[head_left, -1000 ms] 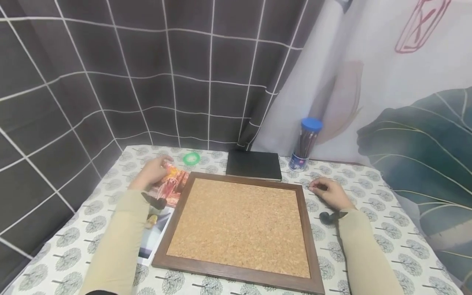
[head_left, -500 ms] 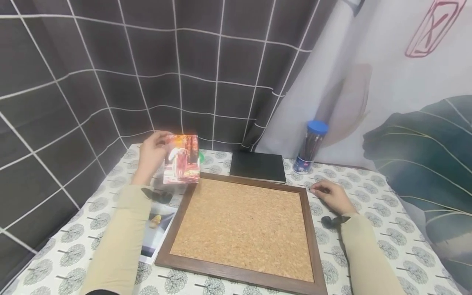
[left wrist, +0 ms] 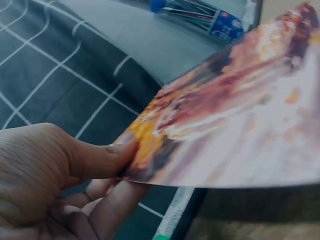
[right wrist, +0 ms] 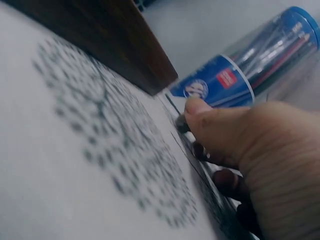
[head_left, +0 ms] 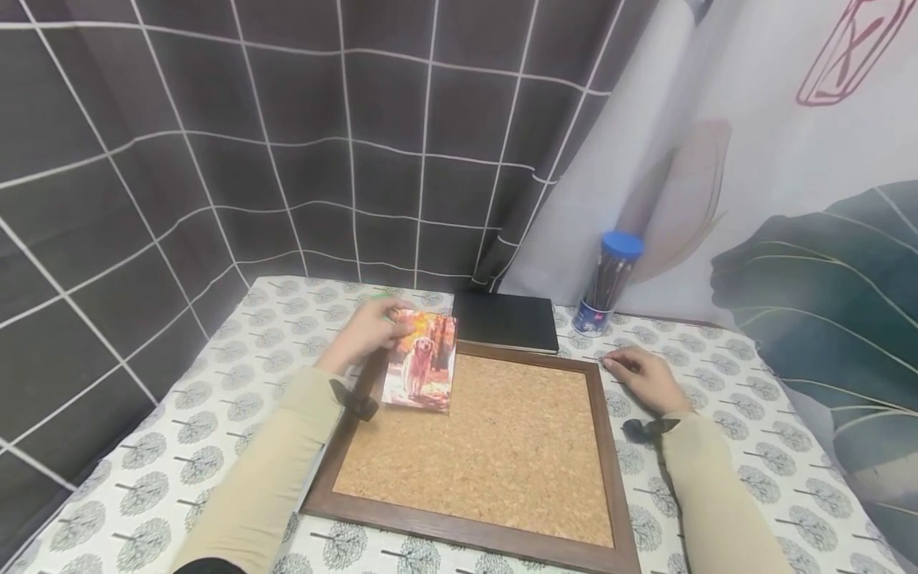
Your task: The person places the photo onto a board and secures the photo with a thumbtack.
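Note:
My left hand (head_left: 367, 333) pinches a photo of a golden dog among autumn trees (head_left: 421, 363) by its upper left corner. In the left wrist view the thumb lies on the picture side, fingers underneath. The photo hangs over the upper left corner of a cork board (head_left: 495, 446) with a brown wooden frame. My right hand (head_left: 645, 379) rests on the table just right of the frame, fingers loosely curled, thumb against the index finger. In the right wrist view nothing shows held in it. A second photo (head_left: 307, 485) is mostly hidden under the left sleeve.
A black notebook (head_left: 505, 321) lies behind the board's far edge. Right of it stands a clear pencil tub with a blue lid (head_left: 608, 283). A green ring-shaped thing (head_left: 387, 297) is mostly covered by the left hand. Dark checked cloth (head_left: 287, 143) hangs behind the table.
My left hand has lifted the dog photo from the table left of the board, then carried it right and lower over the cork. My right hand has stayed in place.

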A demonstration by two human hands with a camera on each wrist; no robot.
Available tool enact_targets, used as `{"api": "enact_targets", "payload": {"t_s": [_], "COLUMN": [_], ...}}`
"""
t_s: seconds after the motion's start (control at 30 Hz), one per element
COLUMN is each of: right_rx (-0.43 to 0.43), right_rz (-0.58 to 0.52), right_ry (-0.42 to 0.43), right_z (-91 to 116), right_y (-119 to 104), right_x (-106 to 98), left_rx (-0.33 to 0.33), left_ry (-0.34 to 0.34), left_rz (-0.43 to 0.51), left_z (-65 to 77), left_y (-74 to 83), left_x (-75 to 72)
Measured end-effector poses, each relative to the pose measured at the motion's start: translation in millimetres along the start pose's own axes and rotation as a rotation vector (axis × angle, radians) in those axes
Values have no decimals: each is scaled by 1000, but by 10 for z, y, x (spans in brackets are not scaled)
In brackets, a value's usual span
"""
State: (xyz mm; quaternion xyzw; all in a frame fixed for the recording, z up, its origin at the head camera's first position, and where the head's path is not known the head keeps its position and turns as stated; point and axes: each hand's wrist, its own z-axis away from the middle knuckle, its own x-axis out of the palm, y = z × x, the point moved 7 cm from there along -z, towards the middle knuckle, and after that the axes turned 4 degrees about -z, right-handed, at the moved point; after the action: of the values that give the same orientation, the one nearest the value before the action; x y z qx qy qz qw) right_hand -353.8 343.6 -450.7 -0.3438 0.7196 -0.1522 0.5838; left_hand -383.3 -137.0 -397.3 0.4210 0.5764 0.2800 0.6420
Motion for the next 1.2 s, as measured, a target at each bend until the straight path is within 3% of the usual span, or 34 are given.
{"api": "enact_targets", "payload": {"t_s": [0.23,0.57,0.73,1.2], "right_rx": [83,110,112,94], "right_rz": [-5,-33,-22,-63], "right_ry": [-28,-6,-16,-71], "right_z": [35,39,27,31], "right_y": [91,154,137,112], "right_x": [76,70,40,10], "left_rx": [-42,5,11,-18], "left_ry": [-159,-241,-273,-274], "left_rz": [-53,-291,-285,-259], "left_z": [57,108,98,94], "left_y": [-182,-203,-220,-227], "left_x": [223,252,266,255]}}
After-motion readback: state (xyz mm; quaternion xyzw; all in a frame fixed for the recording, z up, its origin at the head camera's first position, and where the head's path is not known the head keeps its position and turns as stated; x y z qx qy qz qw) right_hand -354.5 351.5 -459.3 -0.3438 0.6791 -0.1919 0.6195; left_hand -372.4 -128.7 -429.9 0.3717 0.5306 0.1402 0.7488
